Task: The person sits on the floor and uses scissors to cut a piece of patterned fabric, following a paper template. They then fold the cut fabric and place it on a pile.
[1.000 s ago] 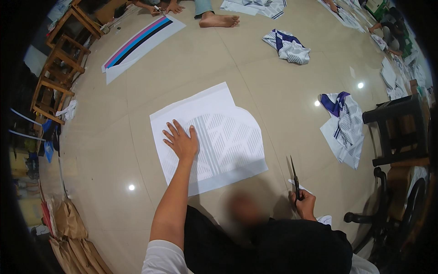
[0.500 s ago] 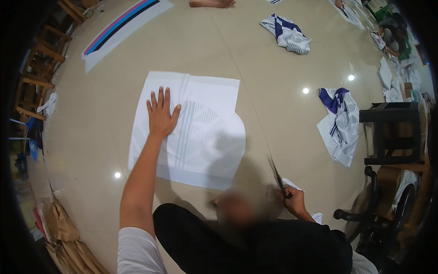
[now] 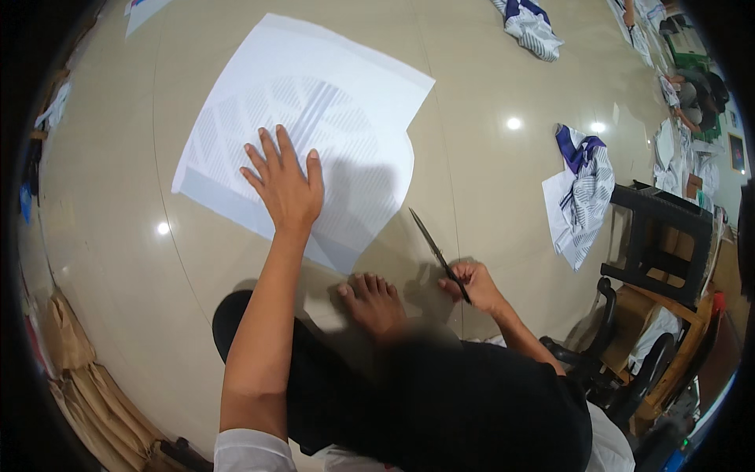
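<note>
Presently: cardboard box (image 3: 629,321), near right, contents unclear. Left hand (image 3: 289,190) palm-down, fingers splayed on fabric panel (image 3: 346,122); right hand (image 3: 477,287) grasping scissors (image 3: 434,248).

Part of the printed white sheet (image 3: 346,118) is covered by the left hand (image 3: 289,191). The scissors (image 3: 432,242) are partly hidden at the handles by the right hand (image 3: 477,288). The bare foot (image 3: 376,305) is blurred toward the heel. A purple-and-white bundle (image 3: 532,30) is cut off by the upper edge.
</note>
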Motion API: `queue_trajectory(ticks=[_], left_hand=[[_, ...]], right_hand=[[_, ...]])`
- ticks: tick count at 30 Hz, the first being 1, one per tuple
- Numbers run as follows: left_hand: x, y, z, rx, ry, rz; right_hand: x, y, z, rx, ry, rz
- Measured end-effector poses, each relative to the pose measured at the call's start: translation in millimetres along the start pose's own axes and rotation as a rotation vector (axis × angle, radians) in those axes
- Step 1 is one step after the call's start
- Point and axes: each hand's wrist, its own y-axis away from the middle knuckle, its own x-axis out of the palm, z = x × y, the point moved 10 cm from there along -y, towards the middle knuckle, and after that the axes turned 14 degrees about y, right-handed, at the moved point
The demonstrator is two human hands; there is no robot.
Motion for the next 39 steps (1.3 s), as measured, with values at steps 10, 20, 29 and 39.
queue_trajectory(ticks=[10,20,29,39], left_hand=[[-3,38,40,-0.112,-0.079,-0.04],[1,45,37,-0.129,-0.116,-0.024],[-7,47,27,-0.067,-0.112,-0.116],[-2,46,29,-0.082,-0.134,-0.106]], right_hand=[[2,-7,12,0.007,-0.001,0.051],[7,-7,-1,-0.003,-0.047,0.059],[11,-11,14,0.019,-0.025,0.03],[15,-20,13,0.014,-0.054,-0.001]])
